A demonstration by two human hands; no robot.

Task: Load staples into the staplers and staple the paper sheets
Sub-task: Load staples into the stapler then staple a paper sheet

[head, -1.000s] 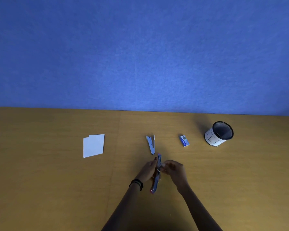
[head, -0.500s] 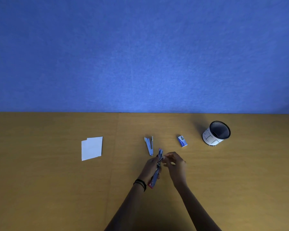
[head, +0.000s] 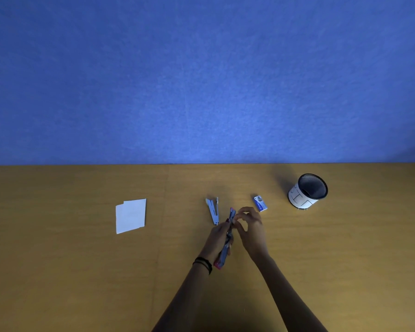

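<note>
Two staplers, pink one [head: 226,243] gripped by left hand [head: 217,238], right hand [head: 250,226] pinching its top, blue one [head: 213,211] lying free.

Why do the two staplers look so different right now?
The pink stapler is held up in both hands, the left hand gripping it and the right hand pinching near its far end; the grey stapler lies alone on the table. The pink one has pink tips; the grey one is pale all over. The pink one looks longer. Both are slim and point away from the person.
</note>
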